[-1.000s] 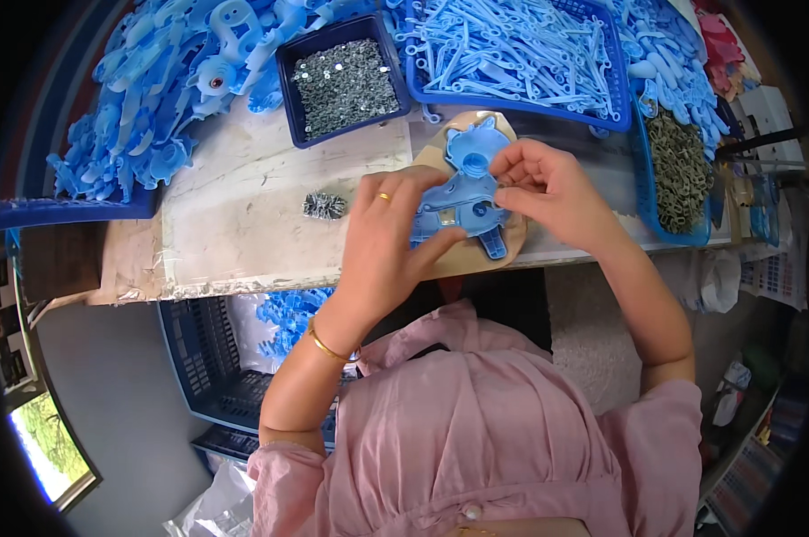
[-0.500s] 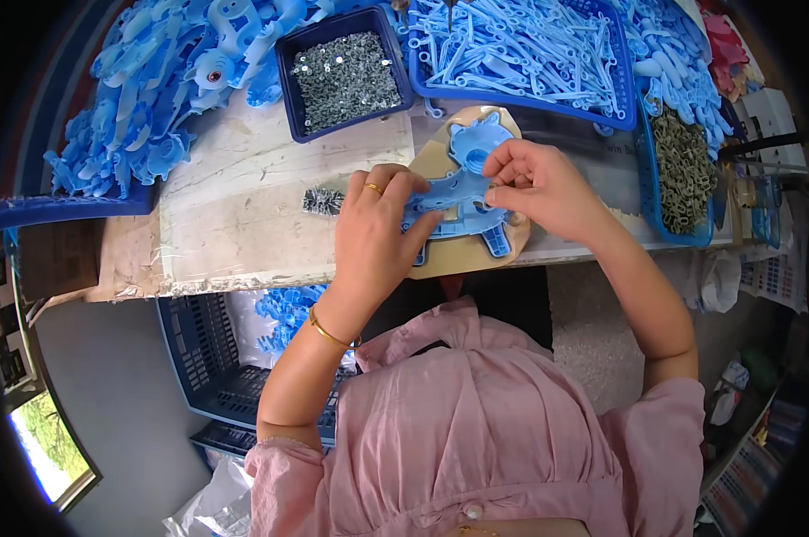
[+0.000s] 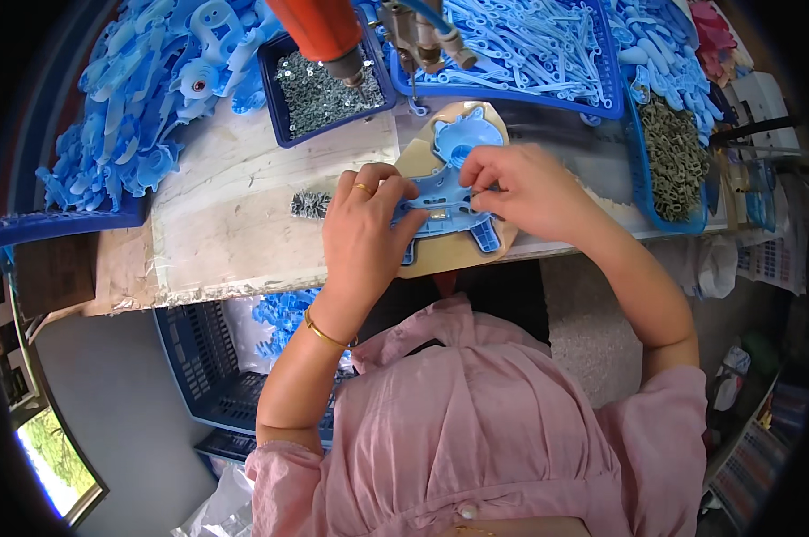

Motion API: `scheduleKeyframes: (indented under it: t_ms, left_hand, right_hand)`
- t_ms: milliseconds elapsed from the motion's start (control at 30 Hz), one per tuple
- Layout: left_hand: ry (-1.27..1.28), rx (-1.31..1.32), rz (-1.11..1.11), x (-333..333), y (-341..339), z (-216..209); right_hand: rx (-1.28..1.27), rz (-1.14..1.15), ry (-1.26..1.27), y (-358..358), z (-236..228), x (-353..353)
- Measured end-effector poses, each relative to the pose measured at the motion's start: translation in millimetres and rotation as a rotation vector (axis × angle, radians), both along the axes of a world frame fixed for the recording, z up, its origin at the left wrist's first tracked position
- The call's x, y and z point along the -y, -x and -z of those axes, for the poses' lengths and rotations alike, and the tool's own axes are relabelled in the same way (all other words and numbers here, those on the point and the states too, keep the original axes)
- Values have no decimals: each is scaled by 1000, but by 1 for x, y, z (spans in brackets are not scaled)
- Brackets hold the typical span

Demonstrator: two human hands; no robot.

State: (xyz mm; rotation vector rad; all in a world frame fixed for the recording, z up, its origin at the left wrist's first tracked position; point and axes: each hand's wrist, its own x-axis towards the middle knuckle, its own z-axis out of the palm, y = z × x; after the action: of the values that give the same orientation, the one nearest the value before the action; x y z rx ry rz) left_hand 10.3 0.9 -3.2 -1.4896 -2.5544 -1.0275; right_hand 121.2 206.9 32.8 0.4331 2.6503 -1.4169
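A light-blue plastic animal-shaped toy shell (image 3: 428, 185), hollow side up, lies in a tan shaped holder (image 3: 440, 259) near the table's front edge. My left hand (image 3: 366, 224) curls over the shell's left end, thumb and fingers closed on it. Over the shell's right part, my right hand (image 3: 530, 192) pinches thumb and forefinger together; what lies between them is too small to make out. A small brass-coloured piece (image 3: 437, 215) sits inside the shell. Beside my left hand is a bristly dark-grey bundle (image 3: 310, 205).
An orange-red power screwdriver (image 3: 319, 31) and metal tool fittings (image 3: 422, 40) hang over the far side. Behind are a bin of screws (image 3: 283, 139), a basket of blue rods (image 3: 512, 100), metal clips (image 3: 673, 166) and heaped blue shells (image 3: 127, 116). A dark crate (image 3: 189, 358) stands below.
The orange-red screwdriver and metal fittings have come down into view at the top. My view has shifted slightly. Both hands stay at the shell, the right one still pinching over the same part.
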Motion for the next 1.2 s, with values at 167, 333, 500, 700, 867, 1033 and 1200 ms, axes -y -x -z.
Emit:
scheduleKeyframes:
  t_ms: [167,333,500,700,867,1033,1200]
  left_hand:
    - [48,-8,-18,0,-2,-1]
    - [71,-102,-55,-3,-4,-6]
    - [109,-96,-34,-1,-4,-9]
    - [19,-52,-29,0,21,-26]
    - [132,-376,-227,-14,102,-21]
    - [238,-236,-113,-30,156,4]
    - [304,-181,-45,-40,162,4]
  right_hand:
    - [75,-153,-221,10,0,0]
    - [-165,-266,-666,15,3,-3]
    - [-215,-284,-711,22,6,6]
    - [-1176,223,-567,129,-67,29]
    - [-1437,450,-860,197,-71,14]
    - [-1165,423,-307,197,-89,19]
    - [-665,101,-82,144,-134,24]
